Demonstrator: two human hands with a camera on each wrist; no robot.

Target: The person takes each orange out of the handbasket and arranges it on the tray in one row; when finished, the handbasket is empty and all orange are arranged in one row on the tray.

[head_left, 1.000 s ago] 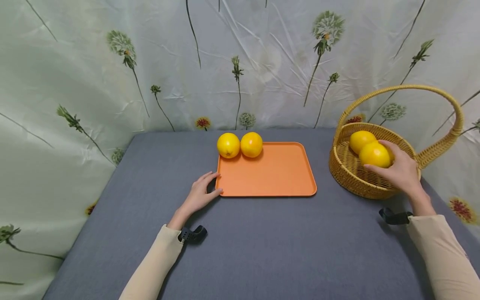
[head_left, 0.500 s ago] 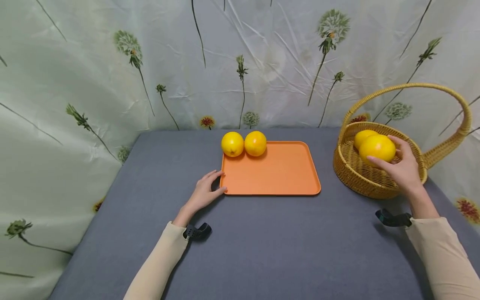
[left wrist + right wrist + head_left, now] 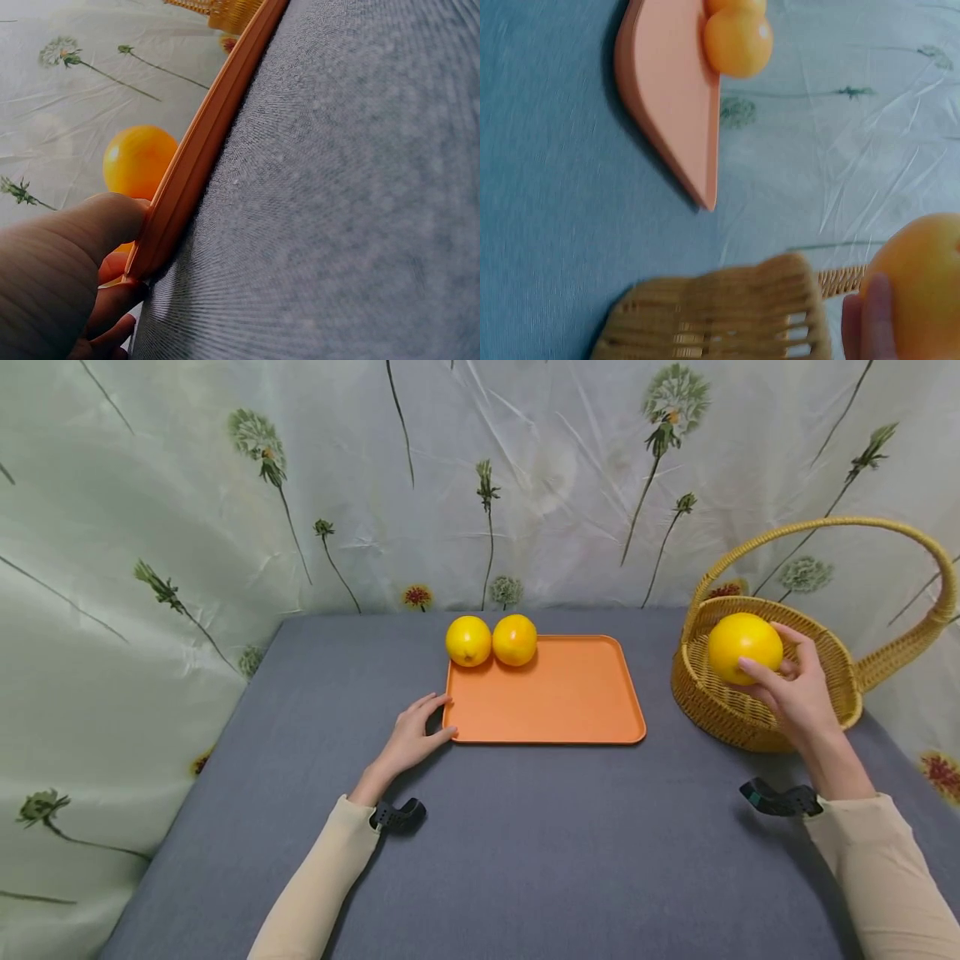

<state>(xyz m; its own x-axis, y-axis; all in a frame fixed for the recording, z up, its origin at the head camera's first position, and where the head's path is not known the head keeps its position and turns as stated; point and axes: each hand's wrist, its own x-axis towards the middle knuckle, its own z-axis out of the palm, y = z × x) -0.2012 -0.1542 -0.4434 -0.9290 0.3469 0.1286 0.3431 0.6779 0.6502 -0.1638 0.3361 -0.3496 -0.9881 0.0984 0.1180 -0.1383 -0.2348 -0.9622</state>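
My right hand (image 3: 806, 689) grips an orange (image 3: 745, 648) between thumb and fingers, raised over the wicker basket (image 3: 738, 733). In the right wrist view, this orange (image 3: 922, 289) fills the lower right corner, with fingertips on its side. At the tray's left edge, my left hand (image 3: 414, 737) rests with thumb and fingertips on the rim, the palm apart from it. The left wrist view shows the thumb (image 3: 124, 217) at the rim of the orange tray (image 3: 187, 172). Two more oranges (image 3: 468, 641) (image 3: 514, 640) sit side by side at the tray's back left corner.
The basket's tall handle (image 3: 847, 520) arches above its opening, beside the right hand. Behind the grey-blue tabletop (image 3: 570, 843) hangs a floral curtain (image 3: 420, 543). A dark band (image 3: 399, 815) with a protruding part sits on the left wrist, and one (image 3: 780, 798) on the right.
My right hand has lifted the orange up from inside the basket; it now covers the other orange seen there before. The left hand stays at the tray's edge. The head view shifts slightly.
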